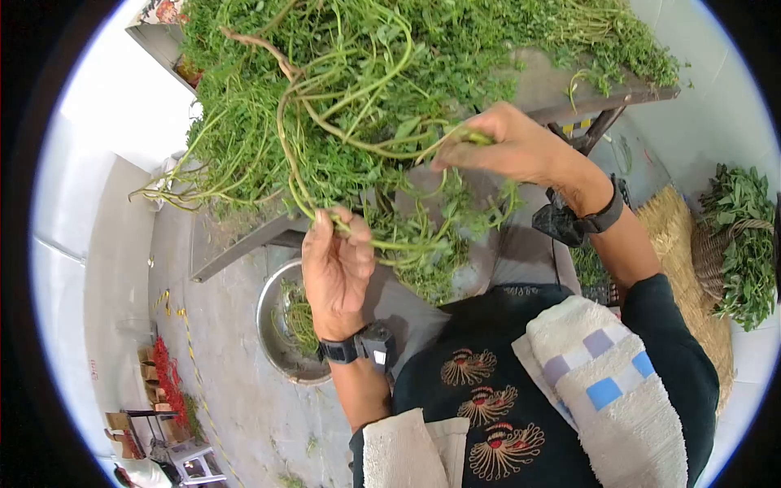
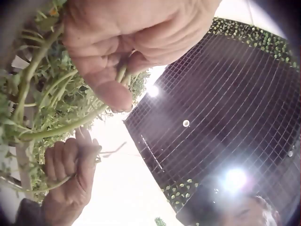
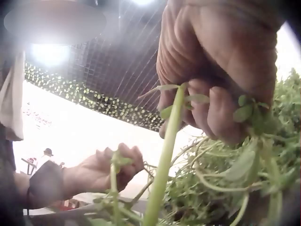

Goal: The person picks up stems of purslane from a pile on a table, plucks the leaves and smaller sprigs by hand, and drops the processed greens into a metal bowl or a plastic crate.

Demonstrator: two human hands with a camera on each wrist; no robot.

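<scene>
My left hand (image 1: 340,264) pinches a long green stem between thumb and fingers; the same hand fills the top of the left wrist view (image 2: 136,37). To the upper right of it, my right hand (image 1: 508,146) grips other stems, its fingers curled round them, with small leaves beside them in the right wrist view (image 3: 221,70). Between the hands stretch tangled stems (image 1: 358,146), one of them brownish and thick, above a large heap of leafy greens (image 1: 244,146). Leafy ends hang below the right hand, over the lap.
The heap lies on a low table with a wooden edge (image 1: 244,254). Beneath it, a metal basin (image 1: 268,325) holds some stems on the floor. At the right stand a woven basket of greens (image 1: 712,264) and a straw bundle (image 1: 671,236). A stool (image 1: 195,464) stands at the lower left.
</scene>
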